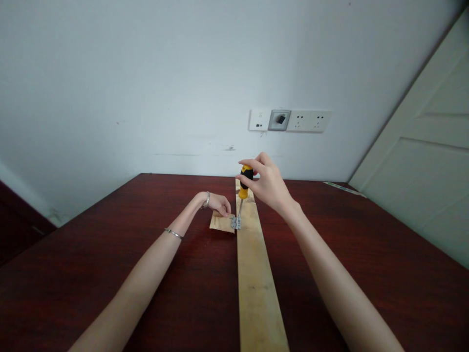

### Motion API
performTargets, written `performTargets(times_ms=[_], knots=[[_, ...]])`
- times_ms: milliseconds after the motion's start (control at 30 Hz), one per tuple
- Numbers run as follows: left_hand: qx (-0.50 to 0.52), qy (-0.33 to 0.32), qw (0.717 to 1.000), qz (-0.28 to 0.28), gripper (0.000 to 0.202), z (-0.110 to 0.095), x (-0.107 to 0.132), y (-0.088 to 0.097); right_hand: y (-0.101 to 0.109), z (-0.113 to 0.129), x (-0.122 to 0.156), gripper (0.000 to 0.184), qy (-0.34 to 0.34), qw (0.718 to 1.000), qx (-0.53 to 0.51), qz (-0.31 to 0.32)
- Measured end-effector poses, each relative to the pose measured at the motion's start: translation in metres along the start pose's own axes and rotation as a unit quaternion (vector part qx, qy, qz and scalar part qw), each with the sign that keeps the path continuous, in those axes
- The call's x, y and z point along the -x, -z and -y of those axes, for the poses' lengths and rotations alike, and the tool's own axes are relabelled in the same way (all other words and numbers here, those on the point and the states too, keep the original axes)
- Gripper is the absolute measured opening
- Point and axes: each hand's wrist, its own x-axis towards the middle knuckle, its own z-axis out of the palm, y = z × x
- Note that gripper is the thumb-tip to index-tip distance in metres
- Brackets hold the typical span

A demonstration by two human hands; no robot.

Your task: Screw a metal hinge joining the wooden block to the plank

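Clearly, the right hand [266, 181] grasps a yellow-and-black screwdriver [244, 192] by its handle, fingers wrapped around the upper part and the shaft pointing down at a metal hinge [238, 223]. Whether the tip sits in a screw is too small to tell. The hinge spans the join between a small wooden board [222, 223] and a long plank [256, 264], which runs lengthwise over the dark red desk [183, 283]. The left hand's [221, 203] fingers are bent onto the small board's far edge, holding it beside the hinge; how the thumb sits is hidden.

The screwdriver looks light and rigid, its thick handle giving good purchase; best held there, upright, in line with the shaft. The small board seems light, stiff and easy to shift, so its outer edges offer the safest hold. The plank probably weighs more and is better steadied from above.
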Motion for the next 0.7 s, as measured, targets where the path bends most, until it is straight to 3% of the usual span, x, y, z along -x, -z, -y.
performTargets(times_ms=[200,400,700], knots=[[0.001,0.003,1.000,-0.003,0.028,0.0010,-0.0005,-0.0005,0.0003,0.0026,-0.0006,0.039,0.036,0.999,-0.025,0.008],[0.034,0.019,0.999,0.003,0.032,0.0001,0.0000,-0.0007,-0.0070,0.0023,0.0024,0.039,-0.011,1.000,-0.015,0.006],[0.031,0.009,0.999,0.005,0.035,0.0019,-0.0029,0.0008,-0.0077,0.0032,0.0027,0.043,0.008,1.000,-0.001,0.005]])
